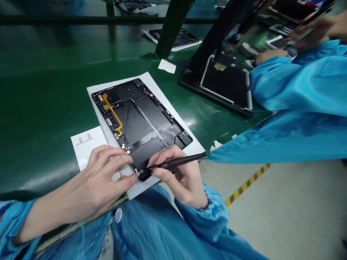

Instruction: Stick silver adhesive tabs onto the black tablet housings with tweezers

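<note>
A black tablet back housing [143, 126] lies inner side up on a white paper sheet [179, 122]. An orange flex cable [114, 115] runs along its left side, and a grey strip crosses its middle. My right hand [179, 177] is closed round black tweezers [181, 160], their tips at the housing's near corner beside a small pale part. My left hand [105, 177] rests at the near left edge with fingers apart. Its thumb and fingertips touch or nearly touch the rim, and no object shows in it.
A white card [86, 142] marked with tape lies left on the green table [40, 94]. A black stand [219, 83] is to the right, beside a co-worker's blue sleeve [298, 79]. Another housing [181, 38] lies behind a green post [173, 29].
</note>
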{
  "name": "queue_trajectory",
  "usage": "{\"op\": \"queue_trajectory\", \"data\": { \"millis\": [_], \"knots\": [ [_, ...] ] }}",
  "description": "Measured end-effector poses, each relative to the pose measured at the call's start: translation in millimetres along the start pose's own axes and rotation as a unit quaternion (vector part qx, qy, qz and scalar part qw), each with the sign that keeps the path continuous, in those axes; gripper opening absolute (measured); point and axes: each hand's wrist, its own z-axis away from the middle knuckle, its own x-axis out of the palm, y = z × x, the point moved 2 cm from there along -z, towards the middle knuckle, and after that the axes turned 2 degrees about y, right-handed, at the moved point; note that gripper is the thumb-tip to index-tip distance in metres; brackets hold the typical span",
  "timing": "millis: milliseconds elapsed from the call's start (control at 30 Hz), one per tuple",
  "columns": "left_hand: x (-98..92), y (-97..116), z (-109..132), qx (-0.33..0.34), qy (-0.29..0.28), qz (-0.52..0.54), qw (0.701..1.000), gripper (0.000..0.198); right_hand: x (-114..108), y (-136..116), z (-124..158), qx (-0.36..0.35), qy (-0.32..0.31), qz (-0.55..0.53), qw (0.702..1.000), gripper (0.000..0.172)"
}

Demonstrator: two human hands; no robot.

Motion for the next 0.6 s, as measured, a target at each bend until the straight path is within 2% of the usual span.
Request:
{"op": "queue_trajectory", "data": {
  "millis": [167, 300, 400, 467, 600],
  "knots": [
    [1.0, -1.1, 1.4, 0.008, -0.001, 0.001, 1.0, 0.029, 2.0, -6.6, -4.2, 0.015, -0.032, 0.036, 0.999, 0.011],
    [0.9, 0.3, 2.1, 0.001, -0.008, 0.012, 1.0, 0.028, 4.3, -10.8, -7.7, -0.01, -0.04, 0.046, 0.998, 0.007],
    [0.2, 0.8, 2.0, -0.004, -0.015, 0.015, 1.0, 0.028, 6.4, -8.0, -6.6, 0.0, -0.032, 0.029, 0.999, 0.007],
    [0.0, 0.0, 1.8, -0.011, -0.02, 0.009, 1.0, 0.029, 7.0, -3.1, -4.0, 0.019, 0.008, -0.004, 1.0, 0.008],
    [2.8, -0.7, 3.0, -0.032, -0.038, -0.009, 0.999, 0.036, 7.1, 6.6, 0.8, 0.036, 0.129, -0.079, 0.988, 0.015]
  ]
}}
